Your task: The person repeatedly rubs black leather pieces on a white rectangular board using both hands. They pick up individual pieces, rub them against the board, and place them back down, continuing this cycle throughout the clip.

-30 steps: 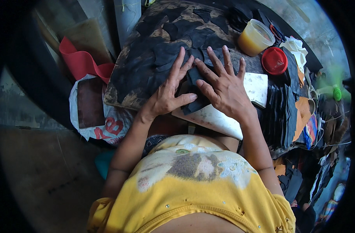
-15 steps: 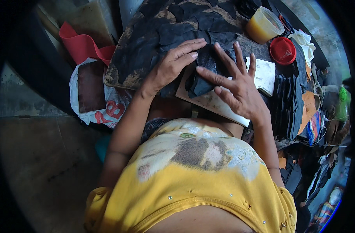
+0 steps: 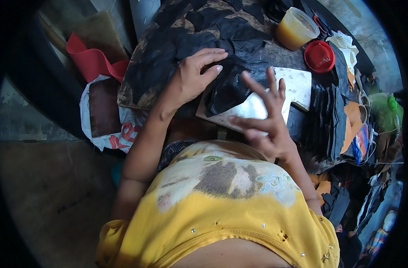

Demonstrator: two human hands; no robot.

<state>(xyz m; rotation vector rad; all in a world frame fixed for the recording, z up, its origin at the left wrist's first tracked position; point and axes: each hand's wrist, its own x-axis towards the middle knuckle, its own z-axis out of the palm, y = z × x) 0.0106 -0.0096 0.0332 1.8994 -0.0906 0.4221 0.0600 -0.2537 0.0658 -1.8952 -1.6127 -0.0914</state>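
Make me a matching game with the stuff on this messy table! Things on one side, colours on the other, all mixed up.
Things:
1. Lid
2. Tub of glue
3. Slab under the right hand
4. Piece pressed by the left hand

Colours:
A. Black
B. Red
C. White
D. Amber yellow

Pairs: 1-B, 2-D, 3-C, 4-A

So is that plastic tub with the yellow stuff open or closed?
Open. The plastic tub shows its yellowish contents with no lid on, and a red lid lies flat on the worktop beside it.
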